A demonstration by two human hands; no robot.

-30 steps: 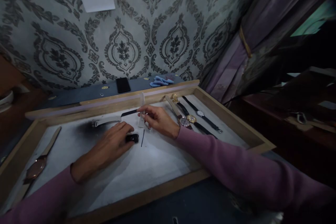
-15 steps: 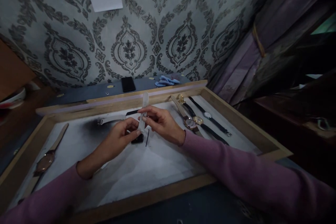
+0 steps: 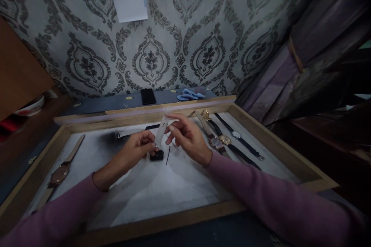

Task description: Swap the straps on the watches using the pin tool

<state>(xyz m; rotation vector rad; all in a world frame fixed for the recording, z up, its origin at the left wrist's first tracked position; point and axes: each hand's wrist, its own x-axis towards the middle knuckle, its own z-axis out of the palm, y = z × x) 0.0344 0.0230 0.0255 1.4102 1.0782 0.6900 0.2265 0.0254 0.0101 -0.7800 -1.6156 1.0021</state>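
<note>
My left hand (image 3: 136,151) pinches the lower end of a pale, see-through watch strap (image 3: 161,131) that stands up at a tilt. Beside the strap, my right hand (image 3: 185,135) has its fingers apart and slightly curled; the index fingertip is near the strap's top, and contact is unclear. Just under my left fingertips lies a small black watch body (image 3: 157,155) on the white tray floor. A thin dark stick (image 3: 168,156) lies right of it. Behind my left hand are a light strap (image 3: 125,134) and a dark flat piece (image 3: 152,127).
The shallow wooden tray (image 3: 208,211) also holds a brown watch (image 3: 59,173) at left and several watches at right, one with a white dial (image 3: 237,134). Behind its back edge lie a black phone (image 3: 148,96) and a blue cloth (image 3: 190,94).
My right fingers have come off the strap and spread. The strap now leans more to the right in my left hand. The whole view has shifted slightly.
</note>
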